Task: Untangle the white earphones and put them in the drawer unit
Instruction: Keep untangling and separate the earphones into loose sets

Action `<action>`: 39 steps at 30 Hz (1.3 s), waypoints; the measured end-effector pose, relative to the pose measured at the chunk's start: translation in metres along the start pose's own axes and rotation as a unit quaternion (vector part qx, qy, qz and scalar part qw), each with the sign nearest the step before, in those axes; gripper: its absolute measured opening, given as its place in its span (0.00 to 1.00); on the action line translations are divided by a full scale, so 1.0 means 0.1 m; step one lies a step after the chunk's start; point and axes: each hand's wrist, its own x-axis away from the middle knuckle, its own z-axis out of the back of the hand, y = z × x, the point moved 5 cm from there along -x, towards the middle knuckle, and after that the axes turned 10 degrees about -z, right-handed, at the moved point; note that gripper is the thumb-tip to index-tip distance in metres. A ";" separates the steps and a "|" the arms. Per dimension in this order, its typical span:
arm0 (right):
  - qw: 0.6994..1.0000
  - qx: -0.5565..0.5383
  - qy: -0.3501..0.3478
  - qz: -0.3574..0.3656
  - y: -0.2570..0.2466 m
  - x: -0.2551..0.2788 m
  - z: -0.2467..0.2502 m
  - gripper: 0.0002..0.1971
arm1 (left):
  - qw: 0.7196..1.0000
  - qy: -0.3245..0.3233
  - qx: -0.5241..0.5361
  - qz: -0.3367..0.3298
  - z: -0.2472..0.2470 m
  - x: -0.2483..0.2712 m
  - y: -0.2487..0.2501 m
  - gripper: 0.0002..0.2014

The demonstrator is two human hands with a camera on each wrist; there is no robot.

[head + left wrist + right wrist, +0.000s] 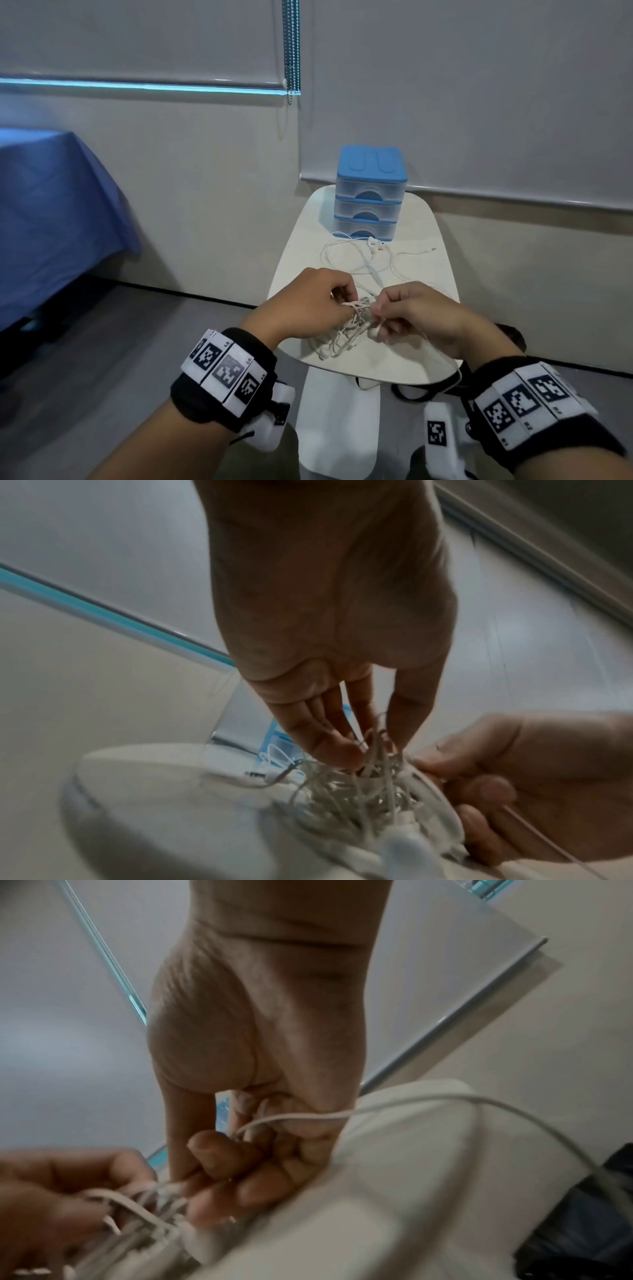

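Note:
A knotted bundle of white earphones (346, 334) hangs just above the near end of a small white table (411, 281). My left hand (318, 301) pinches strands at the top of the tangle (363, 785). My right hand (407, 315) grips the other side, with one cord (394, 1104) running out past its palm and off the table's right edge. The blue and clear drawer unit (370, 193) stands at the far end of the table, all three drawers closed.
A second white cable (359, 257) lies spread loosely in front of the drawer unit. A blue-covered table (51, 212) stands at the left. Grey blinds (479, 85) cover the wall behind. Black straps (421, 390) lie under the table's near edge.

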 end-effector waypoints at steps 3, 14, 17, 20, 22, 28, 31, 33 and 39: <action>0.999 -0.051 0.017 0.003 0.11 -0.04 0.06 0.10 | 0.998 0.008 0.061 0.022 -0.06 0.02 0.01 0.04; 0.995 -0.092 -0.030 -0.032 0.07 -0.02 0.05 0.08 | 0.992 0.057 0.077 0.084 -0.15 0.01 0.01 0.17; 0.995 -0.093 -0.030 -0.033 0.08 -0.02 0.05 0.08 | 0.994 0.043 0.082 0.064 -0.17 0.03 0.05 0.14; 0.995 -0.092 -0.030 -0.034 0.07 -0.03 0.05 0.08 | 0.994 0.035 0.092 0.052 -0.17 0.03 0.07 0.09; 0.996 -0.082 -0.033 -0.029 0.07 -0.02 0.05 0.08 | 0.994 0.030 0.087 0.050 -0.17 0.01 0.08 0.06; 0.998 -0.044 -0.028 -0.031 0.08 -0.03 0.05 0.06 | 0.999 0.005 -0.004 0.053 -0.16 -0.05 0.09 0.05; 0.998 -0.044 -0.021 -0.030 0.09 -0.04 0.05 0.06 | 0.998 -0.013 -0.023 0.056 -0.17 -0.08 0.09 0.05; 0.998 -0.050 -0.017 -0.028 0.09 -0.05 0.06 0.08 | 0.998 -0.024 -0.029 0.058 -0.17 -0.09 0.10 0.05; 0.995 -0.084 -0.018 -0.040 0.07 -0.03 0.04 0.09 | 0.996 -0.032 -0.056 0.055 -0.18 -0.13 0.13 0.05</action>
